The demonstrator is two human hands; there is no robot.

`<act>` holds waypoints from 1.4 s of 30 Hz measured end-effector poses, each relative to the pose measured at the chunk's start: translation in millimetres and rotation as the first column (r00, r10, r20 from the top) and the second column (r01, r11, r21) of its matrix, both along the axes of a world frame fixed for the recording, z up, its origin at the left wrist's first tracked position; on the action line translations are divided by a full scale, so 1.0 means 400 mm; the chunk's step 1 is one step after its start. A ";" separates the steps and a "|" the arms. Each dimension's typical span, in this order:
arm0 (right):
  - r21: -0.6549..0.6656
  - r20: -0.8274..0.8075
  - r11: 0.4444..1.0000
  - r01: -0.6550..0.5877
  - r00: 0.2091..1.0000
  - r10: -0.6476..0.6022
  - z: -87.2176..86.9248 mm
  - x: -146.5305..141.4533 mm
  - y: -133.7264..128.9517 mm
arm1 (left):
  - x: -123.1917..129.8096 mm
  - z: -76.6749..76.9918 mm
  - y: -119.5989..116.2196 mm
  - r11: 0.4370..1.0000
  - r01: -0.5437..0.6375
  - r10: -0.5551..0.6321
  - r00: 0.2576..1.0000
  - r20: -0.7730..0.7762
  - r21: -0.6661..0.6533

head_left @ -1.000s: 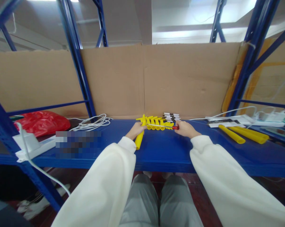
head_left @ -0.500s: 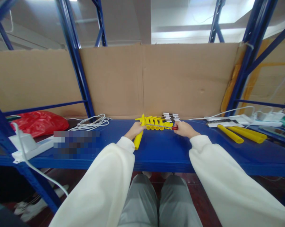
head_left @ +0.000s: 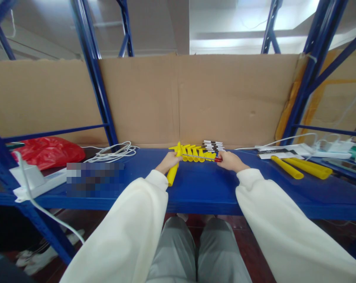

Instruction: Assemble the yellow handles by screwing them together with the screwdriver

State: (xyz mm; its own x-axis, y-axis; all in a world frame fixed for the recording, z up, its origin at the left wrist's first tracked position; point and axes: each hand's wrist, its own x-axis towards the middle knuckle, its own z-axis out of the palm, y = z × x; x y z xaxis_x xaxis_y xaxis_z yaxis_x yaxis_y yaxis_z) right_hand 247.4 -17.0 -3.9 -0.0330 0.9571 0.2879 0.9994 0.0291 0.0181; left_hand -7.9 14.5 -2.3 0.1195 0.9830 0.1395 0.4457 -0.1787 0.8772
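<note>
My left hand [head_left: 168, 162] is closed around a yellow plastic piece [head_left: 172, 175] with a tubular lower end and a narrower top with a side arm. A screwdriver [head_left: 218, 160] with a red handle is gripped in my right hand [head_left: 231, 161]. Its long metal shaft runs left, and its end meets the yellow piece beside my left fingers; the exact contact point is too small to make out. Behind the shaft, several similar yellow pieces [head_left: 195, 153] lie in a row. A stack of small white-and-black packets [head_left: 213, 145] sits just beyond my right hand.
Yellow tubes [head_left: 309, 167] lie on the blue shelf [head_left: 205, 188] at right, beside white power strips [head_left: 332, 146]. At left are a red plastic bag [head_left: 50, 151], coiled white cable [head_left: 118, 151] and another power strip [head_left: 45, 186]. Cardboard [head_left: 219, 98] stands along the back.
</note>
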 end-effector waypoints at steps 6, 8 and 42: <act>-0.007 -0.030 0.999 -0.046 0.998 0.046 -0.008 0.005 0.008 | -0.002 -0.004 0.005 1.000 -0.001 0.001 1.000 0.011 0.014; -0.010 -0.036 0.997 -0.076 0.996 0.075 -0.011 0.009 0.014 | -0.002 -0.003 0.003 1.000 -0.003 0.003 1.000 0.011 0.015; 0.003 -0.037 0.999 -0.051 0.998 0.051 -0.016 0.015 0.022 | 0.003 -0.010 0.010 0.998 0.036 -0.036 0.999 0.004 0.042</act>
State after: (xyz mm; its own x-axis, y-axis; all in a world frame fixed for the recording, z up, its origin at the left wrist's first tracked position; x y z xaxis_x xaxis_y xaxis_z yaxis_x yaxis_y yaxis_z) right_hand 253.5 -8.3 -10.3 -0.0708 0.9537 0.2923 0.9966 0.0799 -0.0192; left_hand -6.6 18.5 -6.3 0.1538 0.9714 0.1808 0.4344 -0.2308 0.8707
